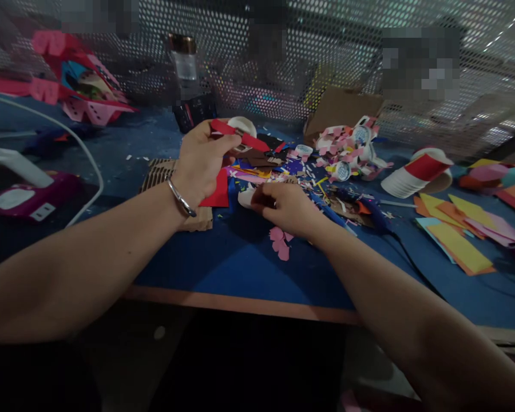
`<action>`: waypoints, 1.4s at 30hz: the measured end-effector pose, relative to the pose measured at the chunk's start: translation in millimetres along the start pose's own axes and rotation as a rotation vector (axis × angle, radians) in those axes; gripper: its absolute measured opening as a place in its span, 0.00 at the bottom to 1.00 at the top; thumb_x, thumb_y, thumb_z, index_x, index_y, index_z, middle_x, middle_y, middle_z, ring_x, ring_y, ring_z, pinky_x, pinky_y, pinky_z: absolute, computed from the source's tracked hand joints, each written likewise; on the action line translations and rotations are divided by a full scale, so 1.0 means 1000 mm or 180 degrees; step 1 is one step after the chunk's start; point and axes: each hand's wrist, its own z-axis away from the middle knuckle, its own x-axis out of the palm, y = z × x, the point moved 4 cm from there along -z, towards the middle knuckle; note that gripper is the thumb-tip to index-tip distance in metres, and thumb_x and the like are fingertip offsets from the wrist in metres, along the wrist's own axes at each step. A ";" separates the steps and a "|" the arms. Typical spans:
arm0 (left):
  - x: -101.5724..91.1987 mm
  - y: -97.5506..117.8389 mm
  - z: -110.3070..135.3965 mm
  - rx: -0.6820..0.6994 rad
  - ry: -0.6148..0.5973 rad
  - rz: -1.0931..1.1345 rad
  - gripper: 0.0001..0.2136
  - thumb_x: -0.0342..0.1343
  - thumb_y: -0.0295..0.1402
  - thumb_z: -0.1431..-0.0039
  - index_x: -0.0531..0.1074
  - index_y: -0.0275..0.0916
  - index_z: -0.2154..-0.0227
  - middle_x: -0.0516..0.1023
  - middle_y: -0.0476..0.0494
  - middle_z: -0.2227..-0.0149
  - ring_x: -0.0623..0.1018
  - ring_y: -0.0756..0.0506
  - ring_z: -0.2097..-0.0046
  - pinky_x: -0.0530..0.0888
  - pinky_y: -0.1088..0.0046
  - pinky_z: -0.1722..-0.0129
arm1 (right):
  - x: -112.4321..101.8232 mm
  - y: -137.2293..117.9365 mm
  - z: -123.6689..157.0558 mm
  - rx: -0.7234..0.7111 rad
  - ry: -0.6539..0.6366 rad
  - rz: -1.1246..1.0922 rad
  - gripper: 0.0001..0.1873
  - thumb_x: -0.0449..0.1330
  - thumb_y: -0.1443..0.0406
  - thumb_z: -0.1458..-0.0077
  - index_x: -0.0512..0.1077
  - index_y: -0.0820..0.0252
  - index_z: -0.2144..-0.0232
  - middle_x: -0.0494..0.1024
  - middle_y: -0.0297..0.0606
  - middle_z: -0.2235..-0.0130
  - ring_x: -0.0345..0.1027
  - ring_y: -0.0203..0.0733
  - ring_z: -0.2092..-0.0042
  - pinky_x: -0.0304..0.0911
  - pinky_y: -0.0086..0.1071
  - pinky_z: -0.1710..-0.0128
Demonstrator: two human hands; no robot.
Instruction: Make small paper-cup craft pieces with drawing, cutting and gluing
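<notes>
Raised over the desk, my left hand [208, 151] is closed, with its thumb pressing a red paper strip [254, 141] against a round white piece [242, 125]. The white piece looks like part of a paper cup, but most of it is hidden. Lower and to the right, my right hand [287, 206] curls its fingers at a curved white piece [245, 198] near the desk surface. A red sheet [217, 193] and corrugated cardboard [199, 221] lie beneath my left hand. Pink paper scraps [280, 242] sit just below my right hand.
Paper scraps [300, 167] spread behind my hands. Stacked paper cups with a red band [418, 171] lie at the right, near coloured paper pieces [459, 229] and a blue glue gun [371, 214] with its cord. A purple-based lamp [30, 197] and a cable [95, 166] occupy the left.
</notes>
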 end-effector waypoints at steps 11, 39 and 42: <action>-0.002 -0.001 -0.001 0.0076 -0.0057 -0.0056 0.09 0.63 0.21 0.40 0.78 0.43 0.66 0.80 0.50 0.68 0.76 0.48 0.63 0.72 0.66 0.60 | -0.015 0.029 0.014 0.0856 0.0355 -0.2011 0.12 0.66 0.58 0.36 0.76 0.58 0.69 0.76 0.33 0.74 0.62 0.34 0.76 0.56 0.31 0.76; 0.006 -0.010 0.009 0.0258 -0.0457 -0.0108 0.12 0.66 0.17 0.42 0.78 0.41 0.60 0.82 0.50 0.66 0.82 0.46 0.62 0.82 0.62 0.55 | -0.041 0.008 0.032 -0.0296 0.1861 0.0044 0.22 0.69 0.49 0.36 0.78 0.55 0.47 0.85 0.47 0.47 0.79 0.55 0.50 0.75 0.49 0.50; 0.008 -0.012 0.012 0.0383 -0.0544 -0.0079 0.14 0.71 0.20 0.45 0.79 0.43 0.60 0.83 0.49 0.65 0.82 0.44 0.60 0.83 0.58 0.53 | -0.047 0.002 0.037 -0.0355 0.2055 0.0022 0.21 0.69 0.50 0.36 0.78 0.54 0.47 0.85 0.47 0.47 0.80 0.54 0.51 0.76 0.51 0.48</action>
